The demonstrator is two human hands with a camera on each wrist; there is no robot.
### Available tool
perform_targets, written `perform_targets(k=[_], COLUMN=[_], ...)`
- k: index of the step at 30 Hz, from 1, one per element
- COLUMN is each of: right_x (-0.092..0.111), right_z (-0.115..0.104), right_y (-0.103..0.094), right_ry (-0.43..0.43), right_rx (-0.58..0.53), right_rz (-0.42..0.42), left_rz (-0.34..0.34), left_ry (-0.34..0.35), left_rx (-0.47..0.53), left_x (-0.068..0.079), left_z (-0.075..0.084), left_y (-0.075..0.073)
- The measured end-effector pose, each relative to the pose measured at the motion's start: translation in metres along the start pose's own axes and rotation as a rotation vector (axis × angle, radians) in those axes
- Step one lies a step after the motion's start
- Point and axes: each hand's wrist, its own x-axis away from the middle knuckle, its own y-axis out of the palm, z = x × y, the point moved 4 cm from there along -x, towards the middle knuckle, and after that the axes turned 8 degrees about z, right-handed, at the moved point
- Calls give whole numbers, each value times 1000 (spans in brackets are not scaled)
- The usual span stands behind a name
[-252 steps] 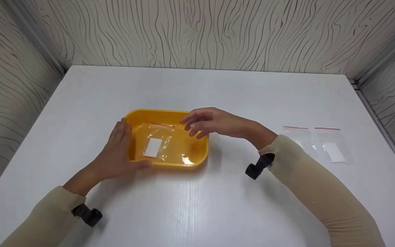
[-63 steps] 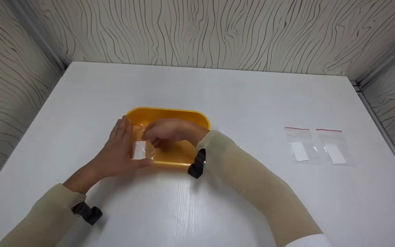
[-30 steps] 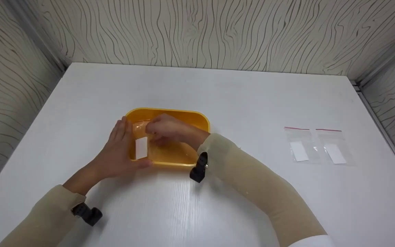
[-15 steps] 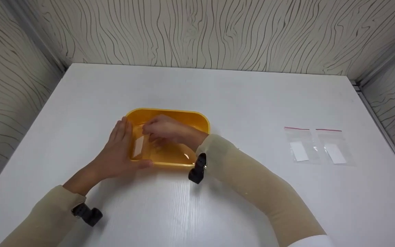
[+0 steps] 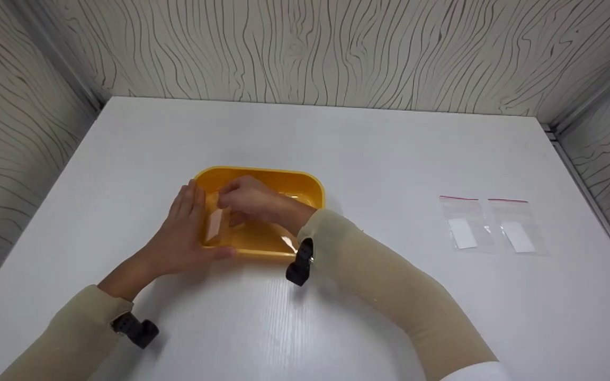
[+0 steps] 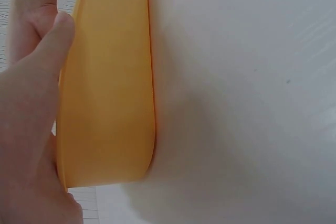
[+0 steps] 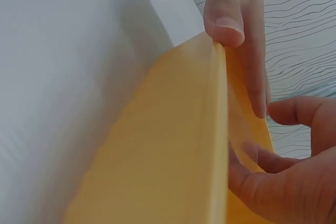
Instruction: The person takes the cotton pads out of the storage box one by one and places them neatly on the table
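In the head view, a yellow plastic basin [image 5: 305, 182] stands on the white table. My left hand [image 5: 178, 238] holds its left end, fingers along the left rim and thumb on the front rim. The left thumb also lies on the rim in the left wrist view. Inside the basin, my right hand [image 5: 249, 201] has curled fingers at a clear zip bag with a white card [image 5: 214, 225] in it. The card leans near the left wall. Clear film [image 7: 239, 114] shows by the right fingers in the right wrist view; their exact pinch is partly hidden.
Two clear zip bags with red seals lie flat on the table to the right, a left one [image 5: 462, 233] and a right one [image 5: 518, 236], each with a white card. Patterned walls [image 5: 305, 53] enclose the table's back and sides.
My right hand has gone from loose above the basin to down inside it at the bag. The bag's card has shifted left and now tilts. My left hand has stayed put.
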Motion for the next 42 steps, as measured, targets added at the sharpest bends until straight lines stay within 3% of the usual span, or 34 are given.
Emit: perform_targets(k=[18, 26, 42], right_x=[0, 1, 1], right_z=[0, 0, -1], right_y=[-1, -2, -1], right_ry=[-35, -22, -58], right_rx=[115, 22, 8], right_rz=[-2, 32, 49], left_rz=[-6, -6, -5], left_ry=[-23, -16, -23], left_rx=[1, 11, -8], left_x=[0, 2, 0], left_z=[-2, 1, 0], left_y=[2, -1, 2])
